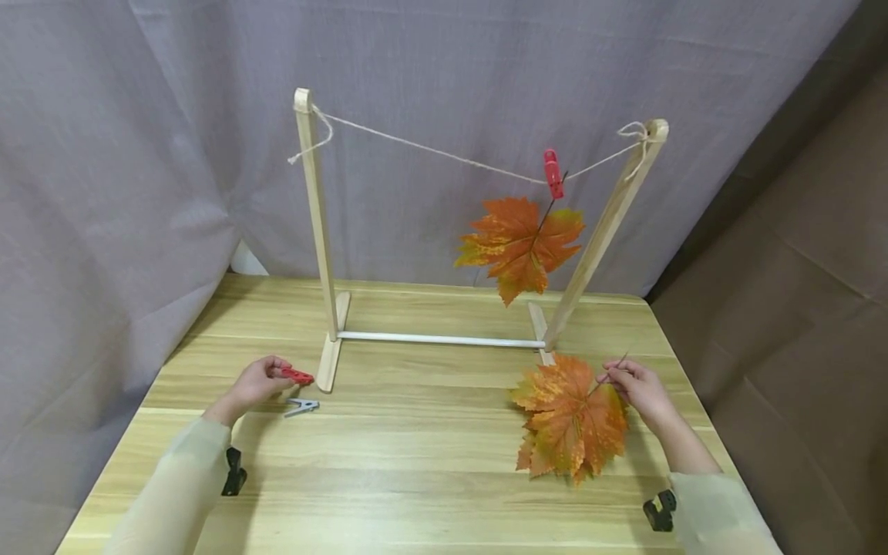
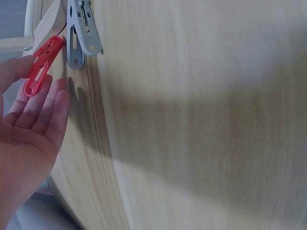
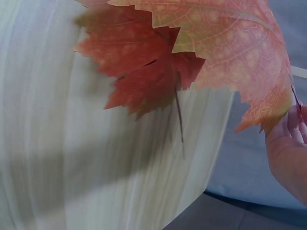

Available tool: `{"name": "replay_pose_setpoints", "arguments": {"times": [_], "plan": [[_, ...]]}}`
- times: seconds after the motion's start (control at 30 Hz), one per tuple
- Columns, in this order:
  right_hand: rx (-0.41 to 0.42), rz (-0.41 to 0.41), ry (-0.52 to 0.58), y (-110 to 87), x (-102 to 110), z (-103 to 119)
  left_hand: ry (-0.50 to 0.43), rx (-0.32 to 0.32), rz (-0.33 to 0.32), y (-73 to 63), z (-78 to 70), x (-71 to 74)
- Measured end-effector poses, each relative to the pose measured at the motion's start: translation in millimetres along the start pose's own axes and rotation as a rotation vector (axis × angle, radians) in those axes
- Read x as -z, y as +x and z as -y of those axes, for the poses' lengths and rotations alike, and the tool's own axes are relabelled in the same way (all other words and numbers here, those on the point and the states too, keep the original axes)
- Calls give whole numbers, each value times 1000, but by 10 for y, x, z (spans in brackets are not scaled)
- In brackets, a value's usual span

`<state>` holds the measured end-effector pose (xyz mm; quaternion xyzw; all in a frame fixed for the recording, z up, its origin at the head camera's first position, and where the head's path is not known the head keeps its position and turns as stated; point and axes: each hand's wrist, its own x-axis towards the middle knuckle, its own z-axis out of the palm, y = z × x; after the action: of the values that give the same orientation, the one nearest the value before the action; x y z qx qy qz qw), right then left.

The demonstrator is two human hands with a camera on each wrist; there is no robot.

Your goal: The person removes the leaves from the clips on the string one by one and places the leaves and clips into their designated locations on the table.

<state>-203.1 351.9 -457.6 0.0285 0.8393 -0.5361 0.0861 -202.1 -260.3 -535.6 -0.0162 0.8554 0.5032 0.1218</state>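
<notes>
My left hand [image 1: 257, 383] pinches a red clothespin [image 1: 297, 376] between thumb and fingers, just above the table at the left. Close by it lies a grey clothespin [image 1: 301, 406], which the left wrist view shows beside the red one. At the right, my right hand [image 1: 640, 391] pinches the thin stem of an orange maple leaf [image 1: 579, 416]. Beneath that leaf is another leaf [image 3: 139, 57], mostly covered in the head view, its dark stem visible in the right wrist view. A further maple leaf [image 1: 523, 245] hangs from the string by a red clothespin [image 1: 553, 174].
A wooden frame has a left post [image 1: 317, 223] and a leaning right post [image 1: 603, 239], joined low by a white rod [image 1: 440, 339]. String [image 1: 430, 150] sags between the post tops. The wooden table [image 1: 388, 462] meets grey curtains [image 1: 430, 62] behind.
</notes>
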Motion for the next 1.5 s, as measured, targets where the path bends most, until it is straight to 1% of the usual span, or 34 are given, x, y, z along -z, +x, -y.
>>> {"name": "replay_pose_setpoints", "arguments": {"times": [0.1,0.2,0.4,0.47,0.53,0.63,0.73,0.83,1.0,1.13,1.2,1.23,1.3,1.37,1.4,1.43,1.47,1.5], "plan": [[-12,1,14,12,-12,-52,24,-12,-11,-14,10,6],[-18,-6,5,33,-25,-121,70,-24,-36,-18,32,12],[-75,-28,-51,41,-12,-280,158,-13,-82,-31,61,7],[-97,-32,-50,36,6,-328,192,-17,-93,-37,67,4],[-121,-33,-23,25,31,-370,214,-16,-100,-40,77,-2],[-152,-26,51,6,82,-416,213,-11,-94,-46,94,-9],[-172,-28,117,-8,131,-432,184,1,-84,-53,106,-7],[-177,-38,134,-11,171,-430,184,1,-86,-60,111,1],[-179,-58,125,-31,208,-377,209,-4,-93,-70,79,29],[-159,-66,129,0,252,-354,191,-18,-102,-74,46,71],[-140,-68,123,79,318,-456,183,-31,-104,-77,19,97],[-131,-77,141,141,363,-559,185,-40,-107,-79,5,110],[-109,-103,183,300,459,-831,180,-63,-107,-89,-37,137],[-58,-103,211,479,564,-1139,180,-84,-100,-101,-84,165],[-35,-104,227,553,604,-1258,178,-94,-99,-105,-109,178],[-18,-111,236,608,625,-1335,177,-105,-98,-107,-137,193],[-10,-114,226,637,633,-1348,167,-113,-95,-108,-165,207],[16,-97,240,647,645,-1331,166,-123,-92,-108,-199,224]]}}
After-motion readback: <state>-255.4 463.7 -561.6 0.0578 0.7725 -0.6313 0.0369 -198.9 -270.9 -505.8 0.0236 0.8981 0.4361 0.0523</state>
